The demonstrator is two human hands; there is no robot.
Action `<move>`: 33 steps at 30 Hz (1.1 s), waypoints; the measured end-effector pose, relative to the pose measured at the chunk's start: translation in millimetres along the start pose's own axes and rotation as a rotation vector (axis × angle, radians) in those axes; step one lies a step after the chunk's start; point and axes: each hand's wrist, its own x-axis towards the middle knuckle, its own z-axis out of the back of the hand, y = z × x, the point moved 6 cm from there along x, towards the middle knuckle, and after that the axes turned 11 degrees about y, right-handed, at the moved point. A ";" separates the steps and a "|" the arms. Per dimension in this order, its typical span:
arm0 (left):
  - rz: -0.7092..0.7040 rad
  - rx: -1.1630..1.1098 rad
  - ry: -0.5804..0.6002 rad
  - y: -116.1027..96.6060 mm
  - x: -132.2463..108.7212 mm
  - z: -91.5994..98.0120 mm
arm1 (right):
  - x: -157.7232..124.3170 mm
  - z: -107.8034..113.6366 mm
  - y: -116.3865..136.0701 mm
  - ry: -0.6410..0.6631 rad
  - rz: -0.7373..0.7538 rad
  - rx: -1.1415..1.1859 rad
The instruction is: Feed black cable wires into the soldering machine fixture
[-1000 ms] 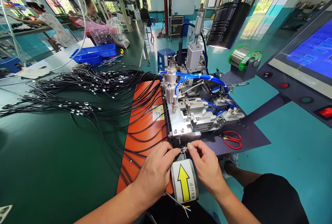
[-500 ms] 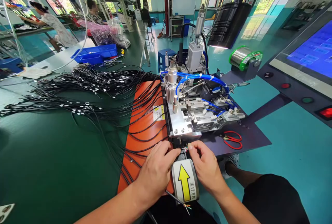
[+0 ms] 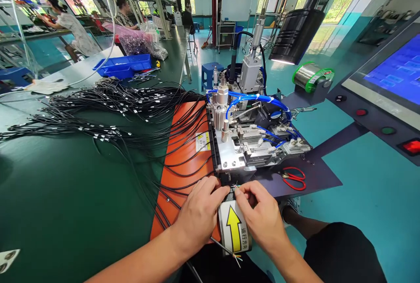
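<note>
My left hand (image 3: 201, 208) is closed around a black cable, its thumb and forefinger pinched at the front of the machine (image 3: 249, 143). Thin coloured wires (image 3: 235, 186) fan out from the cable's end, and my right hand (image 3: 260, 213) pinches them between thumb and forefinger. Just below both hands sits a rounded guide with a yellow arrow (image 3: 233, 230). A second black cable (image 3: 223, 246) passes under my left hand, its bared coloured wires hanging over the guide's lower edge. The fingers partly hide the held cable.
Many black cables (image 3: 124, 99) lie across the green table (image 3: 82, 195) and orange plate (image 3: 183, 143). Red-handled scissors (image 3: 294, 179) rest at right on the dark shelf. A solder spool (image 3: 313, 76), a lamp (image 3: 297, 36) and a screen (image 3: 398, 68) stand beyond. Two people sit far left.
My right hand's fingertips have shifted slightly left and down along the wires, closer to my left hand. The left hand keeps its grip, and the view has tilted slightly.
</note>
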 end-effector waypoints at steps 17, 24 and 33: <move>-0.003 0.001 0.004 0.8 1.4 -1.3 | 9.8 4.4 -14.2 0.069 0.017 0.013; -0.010 0.017 -0.008 -0.1 0.8 -0.3 | 9.2 4.8 -1.7 0.061 0.169 0.059; 0.004 0.064 -0.008 -1.8 -1.1 1.5 | 14.6 6.2 -10.1 0.035 0.092 0.037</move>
